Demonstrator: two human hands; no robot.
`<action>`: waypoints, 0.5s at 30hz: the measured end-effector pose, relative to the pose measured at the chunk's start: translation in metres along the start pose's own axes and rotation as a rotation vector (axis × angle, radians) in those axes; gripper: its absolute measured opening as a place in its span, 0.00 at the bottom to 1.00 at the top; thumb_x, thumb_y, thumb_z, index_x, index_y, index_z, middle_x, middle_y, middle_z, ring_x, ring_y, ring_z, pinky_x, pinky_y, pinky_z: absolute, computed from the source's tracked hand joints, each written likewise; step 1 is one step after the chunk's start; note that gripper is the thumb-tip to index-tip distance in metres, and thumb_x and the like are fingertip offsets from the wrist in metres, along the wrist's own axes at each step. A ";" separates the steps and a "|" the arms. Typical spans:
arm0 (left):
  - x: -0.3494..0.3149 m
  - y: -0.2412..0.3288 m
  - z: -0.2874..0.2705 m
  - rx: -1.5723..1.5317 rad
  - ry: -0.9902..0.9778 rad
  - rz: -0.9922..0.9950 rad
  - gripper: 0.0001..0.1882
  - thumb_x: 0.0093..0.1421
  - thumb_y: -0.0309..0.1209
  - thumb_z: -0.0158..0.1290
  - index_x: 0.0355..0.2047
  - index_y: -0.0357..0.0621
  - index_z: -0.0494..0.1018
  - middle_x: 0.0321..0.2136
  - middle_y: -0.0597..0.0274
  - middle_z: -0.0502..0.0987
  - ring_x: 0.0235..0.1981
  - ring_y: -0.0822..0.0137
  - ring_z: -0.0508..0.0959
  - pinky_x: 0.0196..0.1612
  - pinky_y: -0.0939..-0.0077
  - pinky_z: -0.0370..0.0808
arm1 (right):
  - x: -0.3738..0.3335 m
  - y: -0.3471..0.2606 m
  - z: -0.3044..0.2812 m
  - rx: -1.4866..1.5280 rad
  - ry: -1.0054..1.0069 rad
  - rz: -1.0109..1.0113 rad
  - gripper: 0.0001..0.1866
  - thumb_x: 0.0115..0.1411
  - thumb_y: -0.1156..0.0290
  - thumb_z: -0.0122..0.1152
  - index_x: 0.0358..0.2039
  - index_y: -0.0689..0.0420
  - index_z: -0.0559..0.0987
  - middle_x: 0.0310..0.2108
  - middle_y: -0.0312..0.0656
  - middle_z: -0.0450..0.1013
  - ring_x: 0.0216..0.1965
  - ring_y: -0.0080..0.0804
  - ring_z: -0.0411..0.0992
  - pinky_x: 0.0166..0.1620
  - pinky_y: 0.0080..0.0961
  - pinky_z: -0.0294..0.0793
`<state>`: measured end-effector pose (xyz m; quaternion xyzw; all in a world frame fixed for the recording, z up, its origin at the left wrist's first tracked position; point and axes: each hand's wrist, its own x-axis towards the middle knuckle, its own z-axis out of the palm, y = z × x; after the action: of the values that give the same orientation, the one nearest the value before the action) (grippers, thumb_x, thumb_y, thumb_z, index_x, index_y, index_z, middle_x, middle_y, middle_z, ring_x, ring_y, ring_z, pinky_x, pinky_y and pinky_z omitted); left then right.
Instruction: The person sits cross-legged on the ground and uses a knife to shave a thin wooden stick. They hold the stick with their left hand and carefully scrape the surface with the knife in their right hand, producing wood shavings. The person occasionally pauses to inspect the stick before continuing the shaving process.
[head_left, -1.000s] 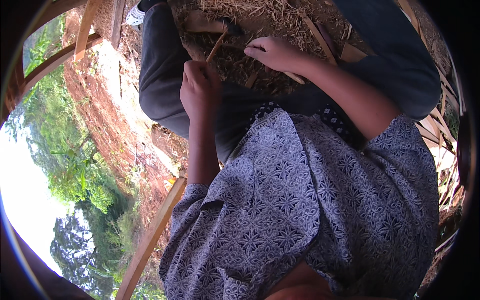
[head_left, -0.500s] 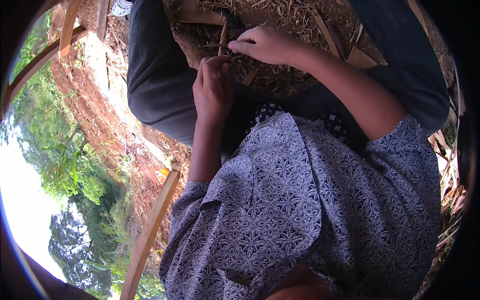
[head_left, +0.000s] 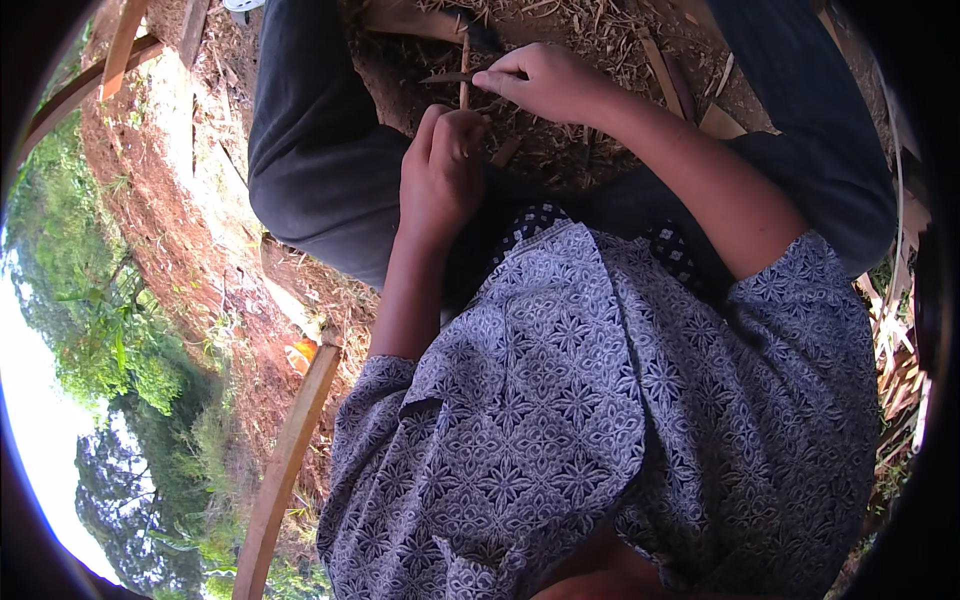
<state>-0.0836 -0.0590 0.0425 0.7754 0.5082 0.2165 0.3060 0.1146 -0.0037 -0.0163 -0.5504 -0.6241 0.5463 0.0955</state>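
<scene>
A thin tan wooden stick, clenched in the left hand, is seemingly steadied toward twelve o'clock against the dark slender blade grasped by the right hand's fingers.

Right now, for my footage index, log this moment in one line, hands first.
left hand: closed around light wooden stick | right hand: holding thin dark blade, crossing stick in view | scene: wood shavings

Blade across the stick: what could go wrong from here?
1. The blade crosses the stick just beyond the left hand; a slip could cut that hand.
2. The stick looks thin, so pressure from the right hand might snap it.
</scene>
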 end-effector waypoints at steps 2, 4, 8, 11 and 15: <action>0.000 0.002 0.000 -0.025 0.021 -0.013 0.08 0.62 0.16 0.51 0.39 0.40 0.70 0.33 0.53 0.74 0.33 0.52 0.78 0.36 0.62 0.75 | 0.000 0.001 0.001 -0.010 0.008 -0.002 0.25 0.67 0.46 0.60 0.43 0.58 0.86 0.27 0.45 0.80 0.29 0.35 0.78 0.37 0.35 0.75; 0.000 0.007 -0.002 -0.054 0.037 -0.051 0.07 0.62 0.16 0.52 0.38 0.40 0.71 0.32 0.54 0.74 0.32 0.53 0.78 0.36 0.62 0.75 | 0.001 0.005 0.002 -0.018 0.021 -0.012 0.24 0.67 0.47 0.60 0.43 0.57 0.86 0.26 0.44 0.79 0.27 0.34 0.77 0.36 0.35 0.75; -0.002 0.009 -0.001 -0.044 0.069 -0.047 0.03 0.65 0.20 0.51 0.37 0.40 0.72 0.30 0.55 0.75 0.30 0.55 0.78 0.35 0.64 0.75 | 0.004 0.013 0.007 0.016 0.084 -0.047 0.25 0.65 0.42 0.59 0.42 0.52 0.87 0.27 0.44 0.81 0.32 0.38 0.81 0.41 0.36 0.79; 0.003 0.010 -0.004 -0.093 0.104 -0.069 0.05 0.69 0.25 0.49 0.36 0.40 0.74 0.28 0.56 0.75 0.29 0.59 0.78 0.34 0.67 0.74 | 0.002 0.009 0.004 0.024 0.102 -0.056 0.25 0.66 0.42 0.59 0.41 0.52 0.87 0.25 0.43 0.80 0.29 0.38 0.79 0.39 0.35 0.78; 0.009 0.009 -0.005 -0.156 0.111 -0.075 0.10 0.72 0.30 0.47 0.36 0.40 0.75 0.27 0.58 0.75 0.27 0.62 0.78 0.33 0.70 0.73 | 0.016 0.042 0.019 -0.010 0.221 -0.045 0.23 0.67 0.44 0.58 0.40 0.51 0.88 0.22 0.42 0.77 0.26 0.38 0.77 0.36 0.35 0.76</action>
<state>-0.0771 -0.0518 0.0526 0.7163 0.5347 0.2866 0.3448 0.1196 -0.0110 -0.0646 -0.5936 -0.6249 0.4767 0.1731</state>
